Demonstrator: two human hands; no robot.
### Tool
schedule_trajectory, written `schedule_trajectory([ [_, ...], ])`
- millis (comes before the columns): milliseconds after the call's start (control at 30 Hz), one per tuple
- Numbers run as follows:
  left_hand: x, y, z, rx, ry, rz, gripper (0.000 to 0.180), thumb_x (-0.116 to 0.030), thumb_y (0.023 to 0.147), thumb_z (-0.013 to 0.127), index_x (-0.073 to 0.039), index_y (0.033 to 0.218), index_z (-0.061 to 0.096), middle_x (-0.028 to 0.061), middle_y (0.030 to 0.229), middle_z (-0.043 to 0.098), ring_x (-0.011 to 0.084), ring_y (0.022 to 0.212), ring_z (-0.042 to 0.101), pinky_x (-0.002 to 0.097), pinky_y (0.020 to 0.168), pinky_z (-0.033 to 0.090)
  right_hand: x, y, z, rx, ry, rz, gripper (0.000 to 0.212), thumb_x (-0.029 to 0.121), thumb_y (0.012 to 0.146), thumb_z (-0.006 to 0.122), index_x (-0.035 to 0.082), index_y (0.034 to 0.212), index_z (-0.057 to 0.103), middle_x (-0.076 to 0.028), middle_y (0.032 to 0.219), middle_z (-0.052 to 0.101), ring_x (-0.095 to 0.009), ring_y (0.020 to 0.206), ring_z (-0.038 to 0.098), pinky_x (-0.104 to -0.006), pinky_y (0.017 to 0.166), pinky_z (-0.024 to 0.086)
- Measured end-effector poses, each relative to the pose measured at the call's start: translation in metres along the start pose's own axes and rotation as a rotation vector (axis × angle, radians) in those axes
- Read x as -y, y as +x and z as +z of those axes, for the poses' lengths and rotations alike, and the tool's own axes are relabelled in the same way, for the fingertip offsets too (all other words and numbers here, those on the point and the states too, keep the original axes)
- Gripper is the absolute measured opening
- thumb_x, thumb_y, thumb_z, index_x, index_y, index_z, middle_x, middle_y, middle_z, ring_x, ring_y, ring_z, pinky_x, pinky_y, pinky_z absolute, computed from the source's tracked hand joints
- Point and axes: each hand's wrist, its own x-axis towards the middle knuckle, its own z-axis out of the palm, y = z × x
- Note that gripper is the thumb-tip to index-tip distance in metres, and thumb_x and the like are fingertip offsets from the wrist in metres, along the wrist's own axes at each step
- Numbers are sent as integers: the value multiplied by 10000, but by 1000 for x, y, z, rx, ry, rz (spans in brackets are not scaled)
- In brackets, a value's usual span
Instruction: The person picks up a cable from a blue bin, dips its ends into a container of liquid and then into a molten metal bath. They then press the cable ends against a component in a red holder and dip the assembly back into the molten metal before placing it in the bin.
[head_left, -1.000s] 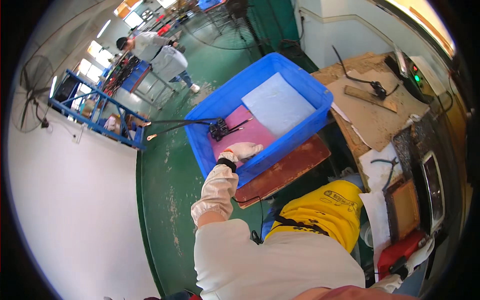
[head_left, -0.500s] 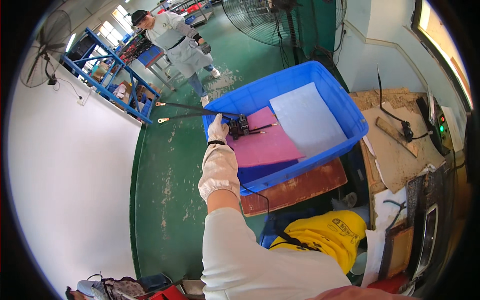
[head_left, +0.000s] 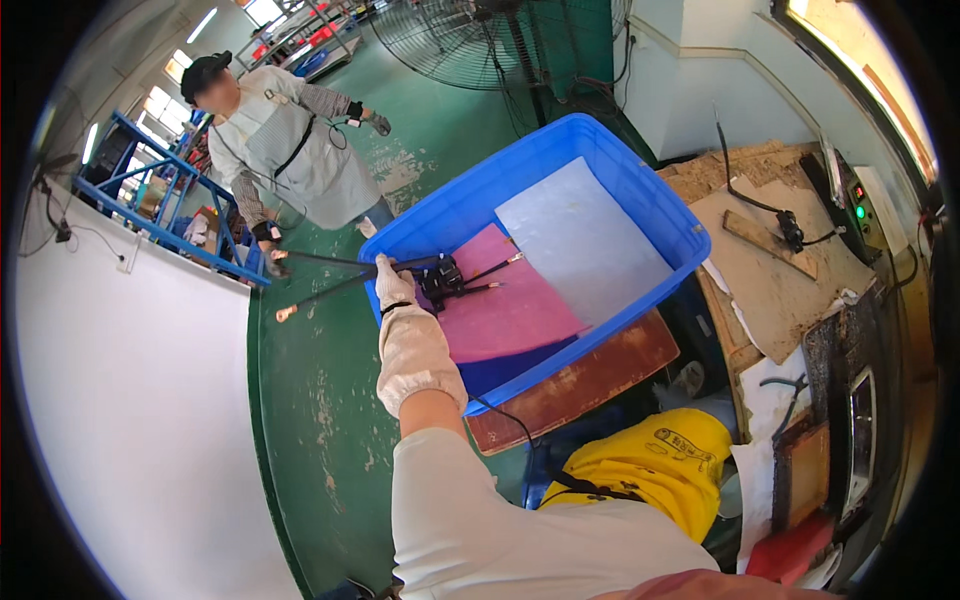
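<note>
My left hand, in a pale glove with an elastic-cuffed sleeve cover, reaches to the left rim of a blue plastic bin. It is closed on a black cable assembly with chunky black blocks. Two long cables with copper lugs stick out past the bin's left side; two shorter ends point right, over a pink sheet. Whether the blocks touch that sheet, I cannot tell. A light-blue sheet lies beside the pink one in the bin. My right hand is out of view.
A co-worker in a pale apron stands beyond the bin's left corner. On the right, a workbench carries another black cable piece, a wood strip and pliers. A large fan stands behind; a blue rack is far left.
The co-worker has come closer. My view has shifted, so the bin and my left hand sit further left in the picture. My left hand keeps its hold on the cable assembly.
</note>
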Motion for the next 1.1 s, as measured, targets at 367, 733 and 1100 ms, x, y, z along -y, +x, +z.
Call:
schedule_trajectory([
  [367,-58,-97,25,208,154,351,320,-397,861,546,-98,762,490,4,714,473,81,571,422,230,568,405,43,26,28,177,-372,-538,346,45,903,401,-14,1241,444,-158,1292,445,-281,1133,507,-336,940,445],
  [733,-142,-262,80,471,-60,478,360,-381,914,515,-26,968,537,49,889,541,64,521,343,171,459,329,139,-61,115,390,391,-143,272,170,949,431,42,1175,514,-35,948,582,-44,640,452,-169,528,348],
  [1100,-111,-369,116,1080,-254,24,275,-307,944,473,-45,872,516,75,904,540,22,534,303,147,427,244,149,-194,207,1433,436,208,471,83,878,525,52,1309,337,-129,1048,553,-162,808,586,-294,716,514],
])
